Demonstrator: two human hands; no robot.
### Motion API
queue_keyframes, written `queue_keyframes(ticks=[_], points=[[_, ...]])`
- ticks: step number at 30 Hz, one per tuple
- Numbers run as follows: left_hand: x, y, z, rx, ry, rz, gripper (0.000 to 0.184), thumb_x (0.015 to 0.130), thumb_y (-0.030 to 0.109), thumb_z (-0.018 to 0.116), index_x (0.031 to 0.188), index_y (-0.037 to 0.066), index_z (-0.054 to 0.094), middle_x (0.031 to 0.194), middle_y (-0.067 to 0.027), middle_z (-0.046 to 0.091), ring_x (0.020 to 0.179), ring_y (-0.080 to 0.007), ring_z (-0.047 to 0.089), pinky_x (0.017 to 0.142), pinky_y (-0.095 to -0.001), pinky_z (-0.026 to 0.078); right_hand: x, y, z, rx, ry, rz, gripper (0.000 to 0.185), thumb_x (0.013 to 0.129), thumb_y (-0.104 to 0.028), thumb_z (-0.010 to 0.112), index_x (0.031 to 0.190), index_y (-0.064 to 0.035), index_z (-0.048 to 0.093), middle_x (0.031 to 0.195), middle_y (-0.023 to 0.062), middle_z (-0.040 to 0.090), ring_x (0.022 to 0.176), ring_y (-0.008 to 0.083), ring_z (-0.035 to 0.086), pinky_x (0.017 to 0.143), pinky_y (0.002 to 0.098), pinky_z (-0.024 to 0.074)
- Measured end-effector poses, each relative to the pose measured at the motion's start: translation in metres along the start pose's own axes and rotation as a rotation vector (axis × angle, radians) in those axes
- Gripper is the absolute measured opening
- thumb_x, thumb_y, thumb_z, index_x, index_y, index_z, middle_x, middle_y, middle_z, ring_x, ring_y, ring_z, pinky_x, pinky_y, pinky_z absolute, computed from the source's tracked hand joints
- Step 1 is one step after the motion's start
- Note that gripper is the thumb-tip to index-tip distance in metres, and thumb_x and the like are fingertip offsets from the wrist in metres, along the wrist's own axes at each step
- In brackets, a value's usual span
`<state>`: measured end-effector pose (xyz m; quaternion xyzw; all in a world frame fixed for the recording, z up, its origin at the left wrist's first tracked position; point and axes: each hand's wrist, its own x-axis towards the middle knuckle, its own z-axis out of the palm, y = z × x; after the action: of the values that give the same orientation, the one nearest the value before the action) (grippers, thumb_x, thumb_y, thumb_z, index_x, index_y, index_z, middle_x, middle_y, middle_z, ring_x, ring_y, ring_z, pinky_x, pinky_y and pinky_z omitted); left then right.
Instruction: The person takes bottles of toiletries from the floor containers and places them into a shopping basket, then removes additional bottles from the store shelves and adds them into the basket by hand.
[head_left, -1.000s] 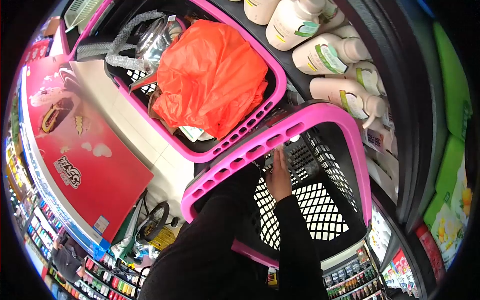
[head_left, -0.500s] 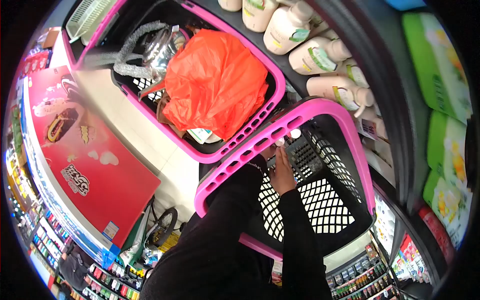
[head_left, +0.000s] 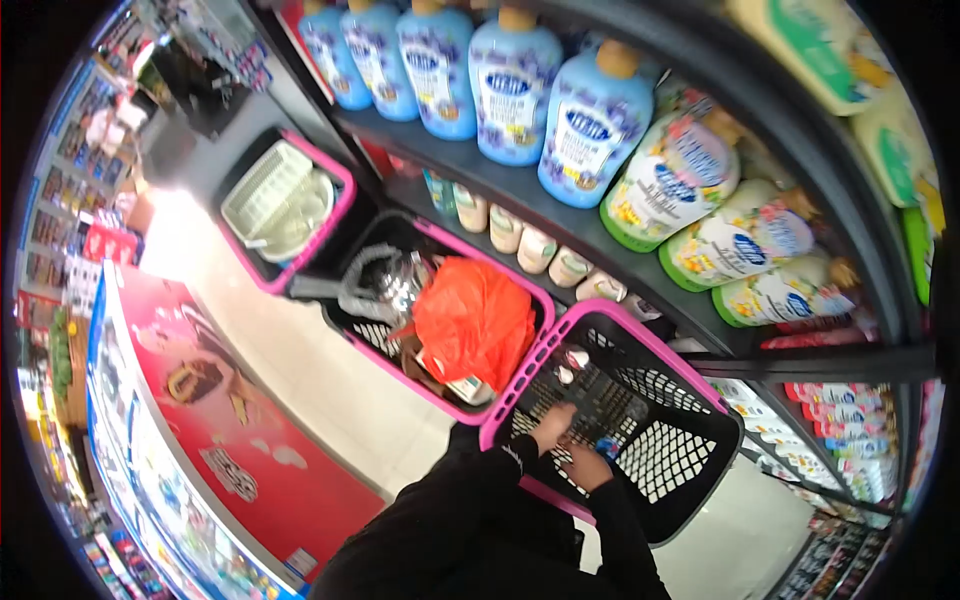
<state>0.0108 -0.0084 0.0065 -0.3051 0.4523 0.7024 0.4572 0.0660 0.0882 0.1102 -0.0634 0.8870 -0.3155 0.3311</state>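
Observation:
Both my hands reach over the near side of a black basket with a pink rim [head_left: 655,347]. My left hand [head_left: 553,428] is over the basket's left part, fingers stretched forward, with nothing visible in it. Close beside it, my right hand [head_left: 588,466] has its fingers apart and points toward the left hand. A small blue item [head_left: 606,447] lies by the right hand; its kind is too small to tell. Farther back in the basket are small white-and-red items [head_left: 575,358], also too small to name.
A second pink-rimmed basket [head_left: 455,408] holds a red plastic bag [head_left: 475,325] and a shiny silver item [head_left: 398,285]. Beyond stands a basket with a pale dish rack [head_left: 270,190]. Shelves of blue bottles [head_left: 513,90] rise on the right; a red freezer [head_left: 250,410] stands left.
The view has pulled back and swung up, showing more shelves and the farther basket. My left hand, mostly hidden before, now shows beside the right. The blue item has come into sight.

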Motion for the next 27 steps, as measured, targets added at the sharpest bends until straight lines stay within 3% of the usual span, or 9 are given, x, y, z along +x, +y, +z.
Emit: queue_keyframes(ticks=[2, 5, 7, 12, 14, 15, 22, 27], points=[[-0.033, 0.014, 0.002, 0.103, -0.133, 0.044, 0.045, 0.075, 0.029, 0.053, 0.116, 0.013, 0.042, 0.077, -0.0026, 0.046, 0.065, -0.0136, 0.045, 0.052, -0.0281, 0.040, -0.017, -0.018, 0.005, -0.013, 0.071, 0.050, 0.040, 0.070, -0.016, 0.056, 0.106, -0.0017, 0.047, 0.094, 0.0200, 0.054, 0.089, 0.0349, 0.051, 0.076, 0.0401, 0.0419], [-0.088, 0.045, -0.008, 0.288, -0.342, 0.118, 0.051, 0.077, 0.027, 0.054, 0.122, 0.012, 0.038, 0.085, -0.0034, 0.051, 0.074, -0.0119, 0.050, 0.059, -0.0250, 0.042, -0.040, -0.051, 0.013, -0.016, 0.168, 0.049, 0.037, 0.071, -0.018, 0.057, 0.101, 0.0014, 0.048, 0.098, 0.0191, 0.053, 0.092, 0.0329, 0.051, 0.078, 0.0397, 0.0413], [-0.127, 0.076, -0.020, 0.507, -0.509, 0.054, 0.046, 0.079, 0.025, 0.052, 0.120, 0.010, 0.040, 0.095, -0.0043, 0.054, 0.082, -0.0109, 0.053, 0.068, -0.0219, 0.042, -0.052, -0.071, 0.023, -0.001, 0.274, 0.016, 0.038, 0.072, -0.019, 0.057, 0.102, 0.0030, 0.048, 0.100, 0.0201, 0.052, 0.092, 0.0329, 0.051, 0.080, 0.0381, 0.0413], [-0.175, 0.111, -0.073, 0.681, -0.521, 0.119, 0.037, 0.082, 0.022, 0.049, 0.115, 0.007, 0.045, 0.100, -0.0051, 0.055, 0.084, -0.0128, 0.055, 0.075, -0.0234, 0.042, -0.069, -0.125, 0.041, 0.077, 0.367, -0.067, 0.041, 0.072, -0.022, 0.058, 0.103, 0.0027, 0.047, 0.099, 0.0201, 0.052, 0.091, 0.0331, 0.052, 0.078, 0.0377, 0.0422], [-0.180, 0.117, -0.092, 0.775, -0.421, 0.181, 0.034, 0.083, 0.020, 0.047, 0.114, 0.006, 0.045, 0.099, -0.0063, 0.055, 0.087, -0.0138, 0.055, 0.076, -0.0247, 0.043, -0.072, -0.142, 0.044, 0.040, 0.297, -0.036, 0.041, 0.072, -0.022, 0.058, 0.103, 0.0016, 0.046, 0.098, 0.0193, 0.053, 0.089, 0.0331, 0.052, 0.076, 0.0380, 0.0427], [-0.176, 0.114, -0.103, 0.748, -0.410, 0.230, 0.036, 0.081, 0.018, 0.047, 0.114, 0.004, 0.045, 0.095, -0.0066, 0.056, 0.082, -0.0133, 0.055, 0.070, -0.0246, 0.045, -0.073, -0.146, 0.050, 0.029, 0.326, -0.049, 0.042, 0.071, -0.022, 0.059, 0.103, 0.0005, 0.046, 0.096, 0.0182, 0.053, 0.088, 0.0328, 0.053, 0.075, 0.0384, 0.0431], [-0.204, 0.103, -0.122, 0.596, -0.427, 0.314, 0.033, 0.082, 0.018, 0.046, 0.111, 0.003, 0.046, 0.098, -0.0079, 0.055, 0.085, -0.0143, 0.055, 0.074, -0.0262, 0.044, -0.093, -0.193, 0.071, -0.109, 0.429, -0.043, 0.041, 0.071, -0.022, 0.059, 0.103, -0.0012, 0.046, 0.097, 0.0158, 0.053, 0.087, 0.0309, 0.054, 0.074, 0.0372, 0.0438], [-0.230, 0.092, -0.145, 0.727, -0.486, 0.282, 0.033, 0.083, 0.020, 0.045, 0.112, 0.005, 0.046, 0.099, -0.0063, 0.055, 0.083, -0.0136, 0.055, 0.074, -0.0260, 0.043, -0.103, -0.226, 0.118, -0.124, 0.460, -0.026, 0.040, 0.071, -0.022, 0.059, 0.104, -0.0017, 0.047, 0.097, 0.0142, 0.053, 0.086, 0.0299, 0.054, 0.074, 0.0369, 0.0439]])
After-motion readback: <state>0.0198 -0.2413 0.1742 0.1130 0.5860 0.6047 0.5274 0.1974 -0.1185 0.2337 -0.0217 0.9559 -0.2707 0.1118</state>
